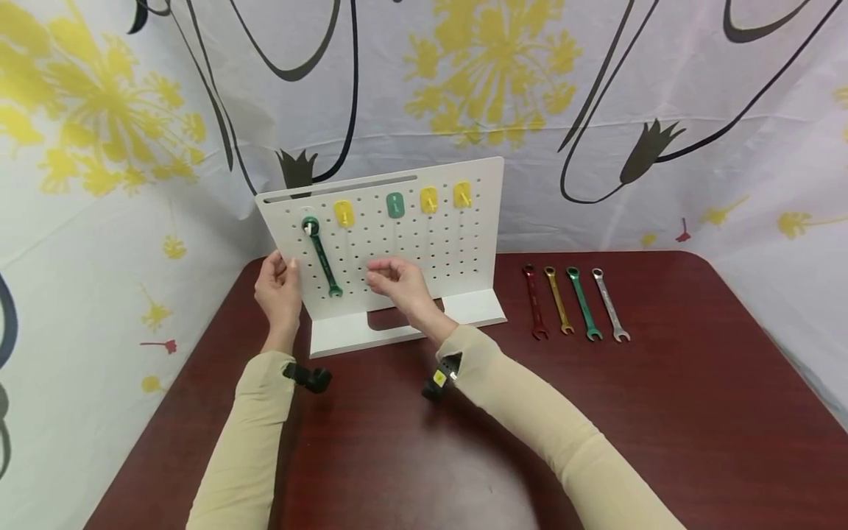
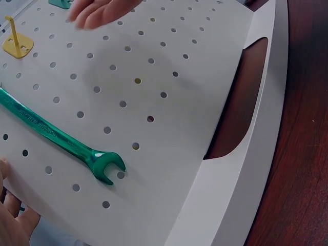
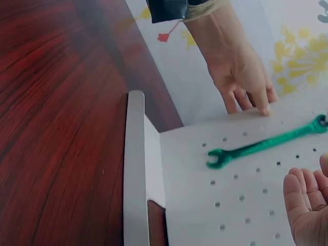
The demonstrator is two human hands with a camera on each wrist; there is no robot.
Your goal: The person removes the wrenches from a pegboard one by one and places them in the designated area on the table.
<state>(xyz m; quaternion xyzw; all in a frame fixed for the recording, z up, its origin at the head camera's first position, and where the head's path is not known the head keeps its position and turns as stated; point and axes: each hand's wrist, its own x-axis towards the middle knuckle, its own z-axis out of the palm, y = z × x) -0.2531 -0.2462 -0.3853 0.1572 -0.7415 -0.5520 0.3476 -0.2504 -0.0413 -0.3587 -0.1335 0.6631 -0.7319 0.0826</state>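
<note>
My left hand [image 1: 277,292] holds the left edge of a white pegboard [image 1: 411,254], its thumb on the front and its fingers behind; the right wrist view shows this hold from the side. A green wrench [image 1: 323,258] hangs from a hook near the board's left end, ring end up and open end [image 2: 107,166] down. In front of the board's middle, right of that wrench, is my right hand [image 1: 401,285]. Its fingers are loosely bent with nothing between them. Across the board's upper part sit yellow hooks [image 1: 344,213] and a green hook [image 1: 395,205].
Right of the board, a red wrench [image 1: 534,302], a gold wrench [image 1: 559,300], a green wrench [image 1: 584,303] and a silver wrench [image 1: 611,305] lie in a row on the dark red table [image 1: 702,412]. A patterned curtain [image 1: 530,96] stands close behind.
</note>
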